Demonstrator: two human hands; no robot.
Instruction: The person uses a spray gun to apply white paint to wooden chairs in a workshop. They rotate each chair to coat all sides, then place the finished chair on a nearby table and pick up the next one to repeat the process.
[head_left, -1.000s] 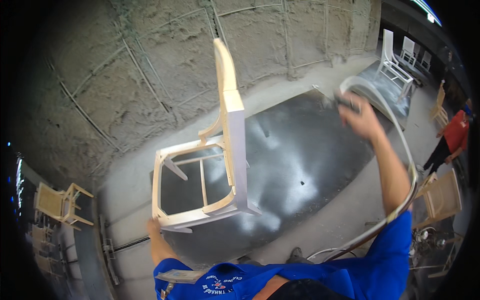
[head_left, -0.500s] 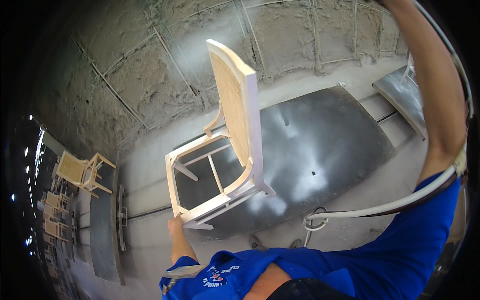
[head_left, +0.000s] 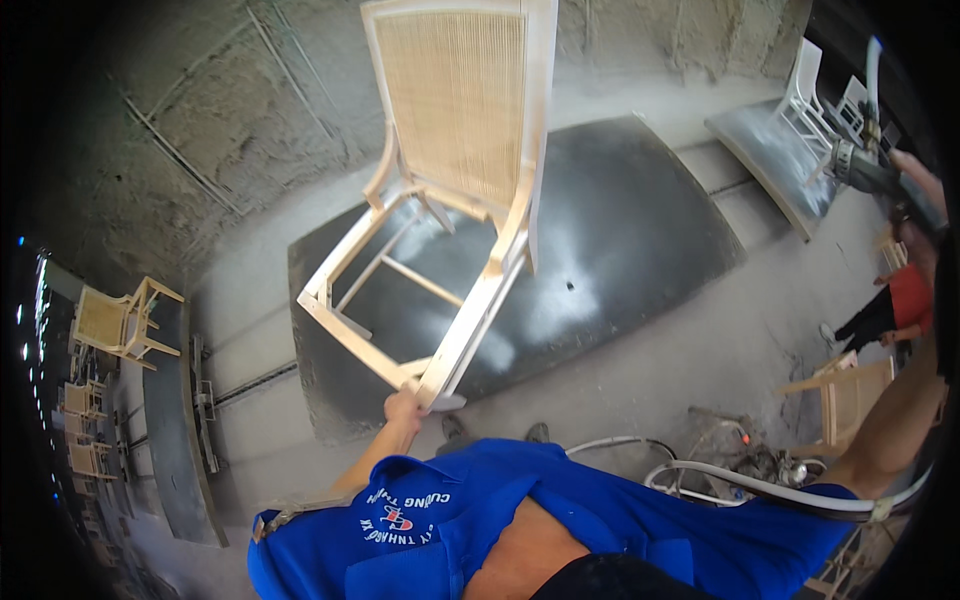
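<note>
Cane-back chair point(head_left: 455, 150): over left half of dark platform point(head_left: 640, 210), contact unclear.
Left hand point(head_left: 403, 412): gripping chair's near corner, at platform's near edge.
Spray gun point(head_left: 872, 176): right of platform.
Right hand point(head_left: 922, 190): closed around spray gun, right of platform.

White capital letters point(head_left: 433, 499) run across the chest of a person's bright blue shirt point(head_left: 650, 512), left of centre in the lower part of the frame. Upside down to the viewer, they curve in two arcs around a small red-and-white emblem point(head_left: 397, 518): the arc nearer the frame's top spells two short words, while the arc below bears several brief groups of letters.
</note>
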